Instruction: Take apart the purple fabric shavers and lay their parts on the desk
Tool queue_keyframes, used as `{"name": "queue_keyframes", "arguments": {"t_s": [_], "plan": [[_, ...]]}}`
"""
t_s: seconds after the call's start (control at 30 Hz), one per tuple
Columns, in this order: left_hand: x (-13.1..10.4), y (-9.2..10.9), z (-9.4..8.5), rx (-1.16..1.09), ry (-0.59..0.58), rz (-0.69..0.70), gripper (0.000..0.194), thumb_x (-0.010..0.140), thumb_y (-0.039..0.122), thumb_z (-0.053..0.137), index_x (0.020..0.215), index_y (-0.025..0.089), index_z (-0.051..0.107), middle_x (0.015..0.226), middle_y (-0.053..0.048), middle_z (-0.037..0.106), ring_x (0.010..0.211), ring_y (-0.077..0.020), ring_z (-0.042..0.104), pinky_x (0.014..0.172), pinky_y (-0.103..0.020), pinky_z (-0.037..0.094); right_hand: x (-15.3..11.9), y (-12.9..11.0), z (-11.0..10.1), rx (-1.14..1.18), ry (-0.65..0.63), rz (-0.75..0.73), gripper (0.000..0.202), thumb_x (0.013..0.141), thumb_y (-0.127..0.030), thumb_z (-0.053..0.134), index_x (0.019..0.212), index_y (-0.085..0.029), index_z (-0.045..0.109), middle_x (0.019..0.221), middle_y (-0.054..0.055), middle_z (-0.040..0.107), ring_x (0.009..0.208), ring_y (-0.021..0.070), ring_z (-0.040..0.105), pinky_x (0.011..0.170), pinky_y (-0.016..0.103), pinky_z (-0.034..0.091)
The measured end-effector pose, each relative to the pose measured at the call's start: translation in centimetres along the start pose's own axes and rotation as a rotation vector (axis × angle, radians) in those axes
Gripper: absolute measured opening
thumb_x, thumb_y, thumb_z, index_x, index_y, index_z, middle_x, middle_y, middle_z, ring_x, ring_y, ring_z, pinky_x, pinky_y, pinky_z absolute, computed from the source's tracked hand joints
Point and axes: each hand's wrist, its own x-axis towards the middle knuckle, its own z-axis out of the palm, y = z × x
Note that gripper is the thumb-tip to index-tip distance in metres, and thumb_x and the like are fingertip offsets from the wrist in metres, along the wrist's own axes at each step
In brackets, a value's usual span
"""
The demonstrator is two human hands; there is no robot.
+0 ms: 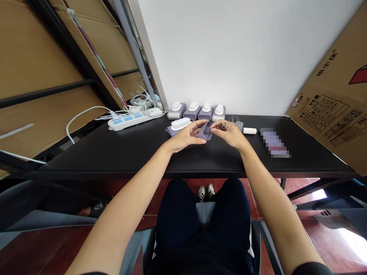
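Over the black table, my left hand (189,135) is closed around the edges of a small purple plastic shell (206,131), holding it tilted. Something dark and fine shows inside the shell, too small to name. My right hand (228,133) pinches at the shell's right side, with thin looped wire (234,121) about its fingers. To the left of my left hand lies a purple piece with a white oval part (180,123) on top. Just right of my right hand is a white-handled tool (249,131); its grey end is partly hidden.
Several purple units with white tops (206,110) stand along the wall. A white power strip (134,118) with tangled cables sits at the back left. Toward the right lies a blurred-out flat object (274,143). A large cardboard box (335,91) leans at the right end.
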Motion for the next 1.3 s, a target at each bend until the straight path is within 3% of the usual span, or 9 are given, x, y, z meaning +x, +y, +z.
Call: {"name": "queue_keyframes", "arguments": {"t_s": [0.2, 0.37, 0.53, 0.7, 0.83, 1.0, 1.13, 1.3], "plan": [[0.4, -0.6, 0.3, 0.157, 0.036, 0.052, 0.097, 0.073, 0.036, 0.094, 0.159, 0.027, 0.051, 0.167, -0.015, 0.047, 0.150, -0.0341, 0.052, 0.125, -0.051, 0.045, -0.1, -0.2, 0.8, -0.328, 0.086, -0.137, 0.026, 0.093, -0.046, 0.068, 0.099, -0.021, 0.065, 0.094, 0.004, 0.062, 0.083, 0.0225, 0.056, 0.081, 0.036, 0.047], [0.3, -0.5, 0.9, 0.368, 0.080, 0.133, 0.088, 0.078, 0.040, 0.089, 0.156, 0.025, 0.052, 0.162, -0.015, 0.051, 0.148, -0.0334, 0.054, 0.126, -0.052, 0.043, -0.1, -0.2, 1.7, -0.550, 0.067, -0.058, 0.020, 0.097, -0.037, 0.061, 0.086, -0.022, 0.054, 0.086, 0.003, 0.061, 0.080, 0.0239, 0.055, 0.076, 0.035, 0.041], [0.1, -0.5, 1.4, 0.383, 0.099, 0.163, 0.087, 0.078, 0.042, 0.088, 0.155, 0.026, 0.051, 0.163, -0.015, 0.048, 0.144, -0.0333, 0.057, 0.123, -0.052, 0.047, 0.3, 0.1, 2.4, -0.448, 0.131, 0.097, 0.037, 0.103, -0.043, 0.054, 0.073, -0.022, 0.045, 0.070, 0.000, 0.052, 0.067, 0.0192, 0.048, 0.064, 0.032, 0.032], [0.1, -0.4, 1.4, 0.301, 0.123, 0.122, 0.088, 0.077, 0.045, 0.089, 0.154, 0.025, 0.051, 0.161, -0.016, 0.051, 0.140, -0.0309, 0.059, 0.120, -0.048, 0.049, 0.6, 0.5, 2.2, -0.301, 0.095, 0.089, 0.044, 0.099, -0.057, 0.053, 0.074, -0.021, 0.048, 0.072, 0.000, 0.051, 0.069, 0.0179, 0.048, 0.065, 0.031, 0.035], [0.1, 0.2, 1.3, 0.196, 0.171, 0.064, 0.086, 0.077, 0.052, 0.088, 0.150, 0.021, 0.056, 0.143, -0.015, 0.064, 0.132, -0.0284, 0.062, 0.108, -0.039, 0.053, 0.5, 0.2, 2.0, -0.234, 0.054, 0.021, 0.051, 0.098, -0.067, 0.053, 0.075, -0.021, 0.047, 0.074, 0.001, 0.049, 0.071, 0.0185, 0.047, 0.067, 0.032, 0.036], [0.4, 0.3, 1.5, -0.024, 0.174, -0.003, 0.066, 0.084, 0.067, 0.073, 0.125, 0.016, 0.067, 0.110, -0.009, 0.072, 0.092, -0.0198, 0.067, 0.072, -0.027, 0.051, 0.5, -0.6, 2.1, -0.148, -0.020, 0.004, 0.059, 0.099, -0.075, 0.055, 0.076, -0.021, 0.048, 0.078, 0.003, 0.052, 0.074, 0.0193, 0.051, 0.071, 0.031, 0.041], [0.7, 0.2, 1.9, -0.118, 0.147, -0.036, 0.053, 0.092, 0.070, 0.058, 0.094, 0.017, 0.064, 0.079, -0.006, 0.067, 0.069, -0.0173, 0.062, 0.062, -0.028, 0.048, 0.1, -1.1, 2.7, -0.115, -0.038, -0.003, 0.062, 0.103, -0.078, 0.055, 0.082, -0.020, 0.061, 0.086, 0.005, 0.063, 0.082, 0.0225, 0.061, 0.079, 0.032, 0.047], [0.8, 0.5, 2.3, -0.200, 0.167, -0.087, 0.051, 0.096, 0.070, 0.051, 0.088, 0.020, 0.056, 0.066, -0.002, 0.058, 0.056, -0.0152, 0.053, 0.057, -0.030, 0.051, -0.3, -2.1, 3.2, -0.186, -0.045, -0.109, 0.064, 0.111, -0.072, 0.048, 0.079, -0.020, 0.065, 0.092, 0.006, 0.068, 0.088, 0.0234, 0.065, 0.089, 0.032, 0.049]]}}
